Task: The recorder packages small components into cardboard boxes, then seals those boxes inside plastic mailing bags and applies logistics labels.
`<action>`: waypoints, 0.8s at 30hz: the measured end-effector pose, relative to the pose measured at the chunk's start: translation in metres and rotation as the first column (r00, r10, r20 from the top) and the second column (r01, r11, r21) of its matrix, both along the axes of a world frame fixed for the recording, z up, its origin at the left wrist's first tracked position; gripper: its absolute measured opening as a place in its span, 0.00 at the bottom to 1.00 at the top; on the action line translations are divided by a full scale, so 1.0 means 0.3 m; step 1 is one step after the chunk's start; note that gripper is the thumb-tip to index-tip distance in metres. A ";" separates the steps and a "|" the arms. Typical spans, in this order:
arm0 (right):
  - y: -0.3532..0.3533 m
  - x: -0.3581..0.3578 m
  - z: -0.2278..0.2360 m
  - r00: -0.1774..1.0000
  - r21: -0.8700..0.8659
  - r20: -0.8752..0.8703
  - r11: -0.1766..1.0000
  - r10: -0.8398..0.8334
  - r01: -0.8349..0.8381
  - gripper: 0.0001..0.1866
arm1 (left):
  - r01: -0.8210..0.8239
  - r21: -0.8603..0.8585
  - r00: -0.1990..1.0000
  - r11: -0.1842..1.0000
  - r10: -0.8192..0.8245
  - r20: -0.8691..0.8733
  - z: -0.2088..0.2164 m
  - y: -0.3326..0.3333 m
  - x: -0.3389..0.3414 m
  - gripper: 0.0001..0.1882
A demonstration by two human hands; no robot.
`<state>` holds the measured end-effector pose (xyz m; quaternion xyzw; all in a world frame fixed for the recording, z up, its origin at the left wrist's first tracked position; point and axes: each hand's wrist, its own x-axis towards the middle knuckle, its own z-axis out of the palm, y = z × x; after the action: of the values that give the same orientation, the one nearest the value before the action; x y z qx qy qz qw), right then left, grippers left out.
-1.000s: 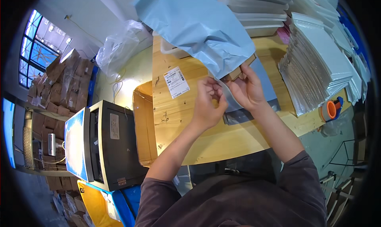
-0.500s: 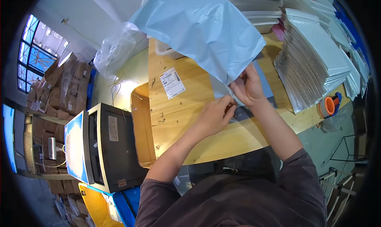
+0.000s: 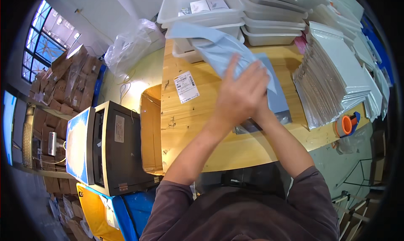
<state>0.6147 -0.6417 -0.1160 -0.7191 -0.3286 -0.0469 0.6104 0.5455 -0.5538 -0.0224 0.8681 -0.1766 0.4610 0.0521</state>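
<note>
Label (image 3: 186, 87) flat on surface (image 3: 189, 125), face up, perhaps for easy reach. Blue bag (image 3: 216, 45) over surface; left hand (image 3: 242, 93) open, fingers across bag, seemingly pressing it flat. Right hand (image 3: 264, 105) mostly hidden beneath; grip cannot be told.

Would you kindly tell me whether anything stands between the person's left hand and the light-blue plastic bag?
Nothing visible does: the left hand has its fingers directly over the crumpled, light-blue plastic bag. The right hand is mostly hidden beneath the left, so its contact with the bag is unclear.
</note>
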 end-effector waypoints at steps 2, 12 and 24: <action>0.008 -0.002 0.021 0.979 0.178 -0.195 0.984 0.067 -0.032 0.24 | 0.021 0.006 1.000 1.000 -0.021 -0.004 -0.017 -0.046 -0.023 0.15; -0.071 0.011 0.087 0.390 0.760 -0.648 0.519 0.654 0.391 0.20 | -0.169 -0.610 0.982 0.774 0.187 -0.036 -0.185 -0.080 -0.141 0.24; -0.072 -0.113 0.108 0.355 0.701 -0.710 0.570 0.608 0.427 0.20 | -0.424 -0.809 0.727 0.408 -0.380 -0.572 -0.211 -0.143 -0.377 0.07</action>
<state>0.5807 -0.6632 -0.0836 -0.2161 0.0939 0.2632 0.9355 0.4325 -0.5967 -0.0857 0.7983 0.1497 0.1237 0.5700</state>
